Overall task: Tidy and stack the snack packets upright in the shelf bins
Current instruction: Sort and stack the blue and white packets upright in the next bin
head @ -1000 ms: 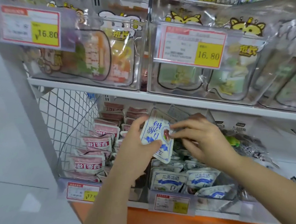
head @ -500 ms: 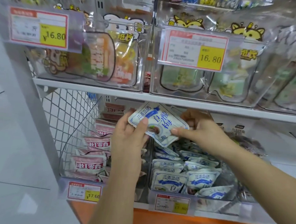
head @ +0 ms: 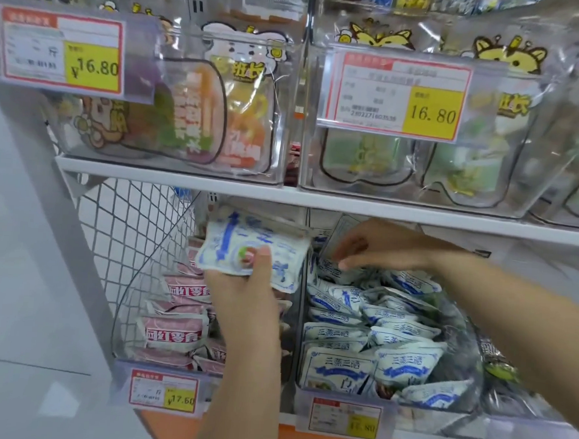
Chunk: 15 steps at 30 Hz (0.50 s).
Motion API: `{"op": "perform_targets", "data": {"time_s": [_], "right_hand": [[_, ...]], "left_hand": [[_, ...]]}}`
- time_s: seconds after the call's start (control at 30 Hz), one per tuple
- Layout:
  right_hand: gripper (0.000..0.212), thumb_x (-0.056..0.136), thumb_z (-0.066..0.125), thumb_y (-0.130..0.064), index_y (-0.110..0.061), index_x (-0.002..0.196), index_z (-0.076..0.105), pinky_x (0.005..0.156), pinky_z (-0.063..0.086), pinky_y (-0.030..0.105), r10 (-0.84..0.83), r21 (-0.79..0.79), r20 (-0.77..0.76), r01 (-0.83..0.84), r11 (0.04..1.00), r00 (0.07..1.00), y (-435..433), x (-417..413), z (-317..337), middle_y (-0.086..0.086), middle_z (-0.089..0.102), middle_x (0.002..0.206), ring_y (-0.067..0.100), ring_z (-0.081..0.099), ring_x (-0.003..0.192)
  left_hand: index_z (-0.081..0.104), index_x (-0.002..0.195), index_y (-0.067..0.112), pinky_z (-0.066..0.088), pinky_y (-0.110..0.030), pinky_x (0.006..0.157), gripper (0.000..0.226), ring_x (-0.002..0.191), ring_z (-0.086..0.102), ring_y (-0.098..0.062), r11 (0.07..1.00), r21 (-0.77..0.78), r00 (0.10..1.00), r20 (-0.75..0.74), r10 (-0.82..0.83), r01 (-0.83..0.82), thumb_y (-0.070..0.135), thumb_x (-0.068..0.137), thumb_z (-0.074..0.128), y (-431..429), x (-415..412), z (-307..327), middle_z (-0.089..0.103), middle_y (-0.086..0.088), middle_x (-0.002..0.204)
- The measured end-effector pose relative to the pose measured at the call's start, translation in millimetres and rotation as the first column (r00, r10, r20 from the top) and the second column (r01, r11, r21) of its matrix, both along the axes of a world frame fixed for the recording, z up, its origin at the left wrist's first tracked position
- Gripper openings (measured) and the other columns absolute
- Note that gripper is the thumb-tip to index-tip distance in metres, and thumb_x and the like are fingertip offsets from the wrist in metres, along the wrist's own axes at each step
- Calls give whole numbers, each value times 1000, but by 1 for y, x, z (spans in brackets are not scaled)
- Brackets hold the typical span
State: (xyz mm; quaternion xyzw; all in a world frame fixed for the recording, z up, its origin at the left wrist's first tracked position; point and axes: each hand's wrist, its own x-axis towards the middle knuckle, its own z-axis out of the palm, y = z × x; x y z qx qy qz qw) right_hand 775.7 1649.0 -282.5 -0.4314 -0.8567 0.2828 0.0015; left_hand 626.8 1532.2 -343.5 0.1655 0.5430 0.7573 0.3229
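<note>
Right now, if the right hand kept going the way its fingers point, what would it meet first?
The right hand points left; likely first the packet in the left hand, depth unclear.

2 hands were in view, a left hand [head: 242,304] and a right hand [head: 381,248]. 4 price tags [head: 63,51] [head: 400,95] [head: 164,391] [head: 345,419] showed, 2 high and 2 low. The left hand held 1 blue packet [head: 232,249]. At lower left lay at least 5 pink packets [head: 172,334]; the blue heap [head: 405,362] at lower right was past counting.
</note>
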Motion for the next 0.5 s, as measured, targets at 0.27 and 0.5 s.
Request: {"op": "perform_targets", "data": {"time_s": [0.27,0.5], "right_hand": [[53,80,69,-13,-19,130,52,102,41,35,79,91,601,-166,982,796,34,-29,-52,2,56,131,23,53,118],[52,78,71,-31,-28,127,55,99,42,39,86,121,713,-243,963,696,42,-36,-71,-2,55,130,25,52,116]], "left_hand": [[47,112,11,50,-42,92,34,95,62,-19,997,-66,986,153,61,-51,23,86,66,9,-1,0,61,-1,101],[50,110,16,49,-43,94,31,101,62,-20,997,-64,983,172,58,-47,23,86,67,15,-2,-2,61,-1,108]]}}
